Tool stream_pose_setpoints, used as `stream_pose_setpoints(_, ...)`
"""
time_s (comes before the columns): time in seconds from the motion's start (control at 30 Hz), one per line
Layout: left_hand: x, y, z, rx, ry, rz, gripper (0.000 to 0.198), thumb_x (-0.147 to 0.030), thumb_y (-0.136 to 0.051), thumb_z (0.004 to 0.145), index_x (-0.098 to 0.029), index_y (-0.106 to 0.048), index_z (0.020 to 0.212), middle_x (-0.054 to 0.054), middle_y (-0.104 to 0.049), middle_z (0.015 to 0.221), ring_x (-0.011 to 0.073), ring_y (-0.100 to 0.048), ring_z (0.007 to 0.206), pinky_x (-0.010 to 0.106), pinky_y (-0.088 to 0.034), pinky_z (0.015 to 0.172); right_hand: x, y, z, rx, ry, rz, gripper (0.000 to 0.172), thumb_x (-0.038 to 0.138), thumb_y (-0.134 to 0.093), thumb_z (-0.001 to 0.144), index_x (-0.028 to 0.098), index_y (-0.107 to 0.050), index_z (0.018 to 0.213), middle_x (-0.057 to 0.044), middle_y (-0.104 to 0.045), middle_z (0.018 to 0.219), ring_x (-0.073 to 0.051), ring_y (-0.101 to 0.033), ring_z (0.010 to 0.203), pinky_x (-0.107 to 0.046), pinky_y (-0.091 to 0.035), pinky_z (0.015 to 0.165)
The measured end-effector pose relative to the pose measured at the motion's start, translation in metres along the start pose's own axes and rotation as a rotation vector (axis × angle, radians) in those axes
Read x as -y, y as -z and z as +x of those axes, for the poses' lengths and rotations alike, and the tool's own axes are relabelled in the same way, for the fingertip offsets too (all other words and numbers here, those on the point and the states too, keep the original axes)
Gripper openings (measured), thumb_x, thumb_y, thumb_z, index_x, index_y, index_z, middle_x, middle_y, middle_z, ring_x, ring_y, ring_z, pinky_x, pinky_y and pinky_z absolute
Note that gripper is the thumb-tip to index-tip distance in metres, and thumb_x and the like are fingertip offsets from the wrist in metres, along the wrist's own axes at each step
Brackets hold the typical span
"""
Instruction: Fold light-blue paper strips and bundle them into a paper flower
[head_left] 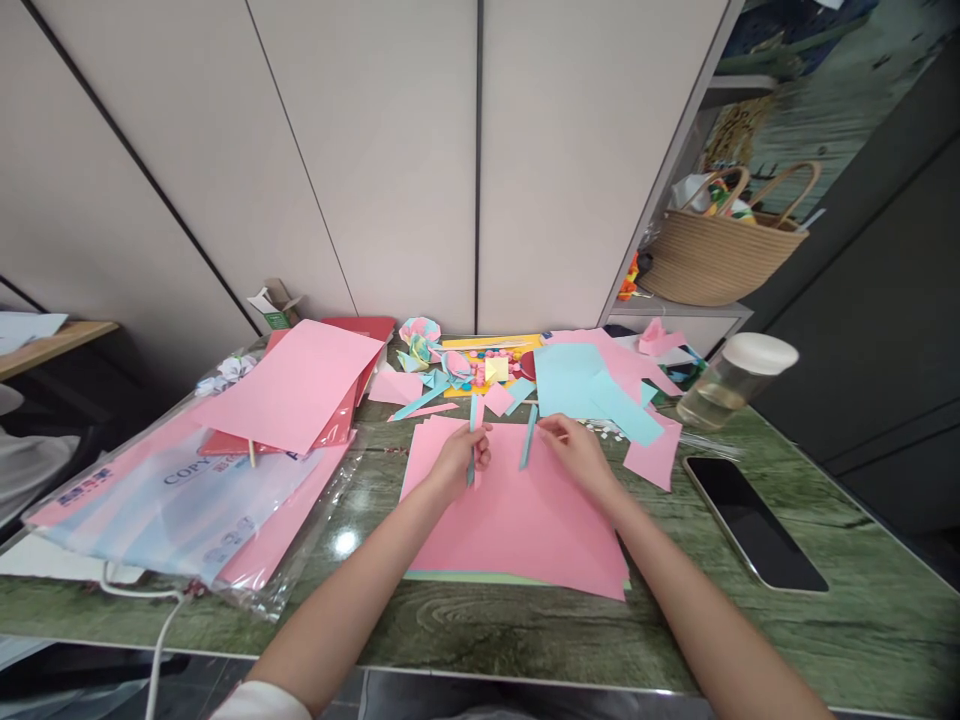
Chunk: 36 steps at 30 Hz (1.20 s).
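Observation:
My left hand is closed around narrow paper strips, one light blue and one pink beside it. Its fingers hide their middle part. To the right, my right hand has its fingers pinched at the right edge of a folded-looking blue paper strip. That strip slants over a stack of pink paper sheets, with a green edge showing under the stack. Behind the hands lie a small pink paper square and a blue scrap.
Folded paper flowers, a yellow sheet with beads and blue sheets lie at the back. At left is a plastic paper bag; at right, a lidded cup and a phone. A basket stands on a shelf.

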<state>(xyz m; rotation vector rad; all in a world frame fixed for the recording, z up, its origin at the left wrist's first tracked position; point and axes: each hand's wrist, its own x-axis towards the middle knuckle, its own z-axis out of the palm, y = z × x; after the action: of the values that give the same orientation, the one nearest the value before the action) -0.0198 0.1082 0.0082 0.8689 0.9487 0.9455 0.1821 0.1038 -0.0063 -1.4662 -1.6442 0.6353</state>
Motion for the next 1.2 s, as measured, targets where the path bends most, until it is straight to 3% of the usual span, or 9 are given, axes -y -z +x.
stream_pose_setpoints(0.23, 0.011, -0.003, 0.004, -0.041, -0.110, 0.121, 0.021, -0.033, -0.046, 0.077, -0.016, -0.050, 0.087, -0.005, -0.040, 0.054, 0.0052, -0.038, 0.043, 0.019, -0.027, 0.044, 0.009, -0.028, -0.012, 0.019, -0.048, -0.362, 0.021, 0.038, -0.051, 0.074, 0.019, -0.051, 0.066, -0.007, -0.056, 0.078, -0.023, -0.049, 0.084, -0.037, -0.030, 0.078)
stream_pose_setpoints(0.47, 0.018, -0.013, -0.004, -0.054, -0.250, 0.349, 0.028, -0.040, -0.043, 0.080, -0.018, -0.048, 0.096, -0.007, -0.040, 0.051, 0.0077, -0.039, 0.045, 0.020, -0.030, 0.047, 0.018, -0.028, -0.011, 0.065, -0.051, -0.146, 0.021, 0.033, -0.045, 0.076, 0.018, -0.046, 0.061, -0.001, -0.052, 0.064, -0.016, -0.048, 0.065, -0.029, -0.034, 0.066)
stream_pose_setpoints(0.6, 0.017, -0.013, -0.003, -0.089, -0.135, 0.142, 0.027, -0.042, -0.044, 0.079, -0.019, -0.047, 0.092, -0.006, -0.040, 0.055, 0.0056, -0.038, 0.042, 0.019, -0.028, 0.042, 0.032, -0.026, -0.015, 0.090, -0.025, 0.092, 0.026, 0.042, -0.036, 0.082, 0.020, -0.043, 0.071, 0.001, -0.049, 0.064, -0.012, -0.047, 0.060, -0.024, -0.038, 0.060)
stream_pose_setpoints(0.77, 0.021, -0.017, -0.001, -0.113, -0.045, -0.023, 0.026, -0.042, -0.047, 0.076, -0.017, -0.047, 0.085, -0.004, -0.043, 0.058, 0.0061, -0.042, 0.043, 0.018, -0.030, 0.041, 0.040, -0.038, -0.023, 0.275, -0.065, 0.393, 0.027, 0.043, -0.045, 0.078, 0.019, -0.047, 0.068, 0.002, -0.050, 0.059, -0.012, -0.049, 0.054, -0.025, -0.039, 0.055)
stream_pose_setpoints(0.9, 0.025, -0.018, -0.001, -0.167, -0.044, -0.126, 0.027, -0.041, -0.053, 0.072, -0.016, -0.050, 0.084, -0.001, -0.052, 0.063, 0.0094, -0.050, 0.051, 0.022, -0.041, 0.048, 0.039, -0.045, -0.028, 0.303, -0.093, 0.360, 0.024, 0.039, -0.050, 0.075, 0.018, -0.048, 0.065, 0.003, -0.049, 0.054, -0.012, -0.048, 0.051, -0.024, -0.036, 0.052)
stream_pose_setpoints(1.2, 0.026, -0.027, -0.006, -0.181, -0.061, -0.246, 0.024, -0.038, -0.049, 0.076, -0.014, -0.051, 0.078, 0.006, -0.061, 0.075, 0.0150, -0.059, 0.062, 0.028, -0.046, 0.057, 0.040, -0.047, -0.032, 0.261, -0.102, 0.236, 0.023, 0.035, -0.051, 0.073, 0.018, -0.048, 0.057, 0.002, -0.052, 0.054, -0.012, -0.047, 0.050, -0.024, -0.033, 0.051)
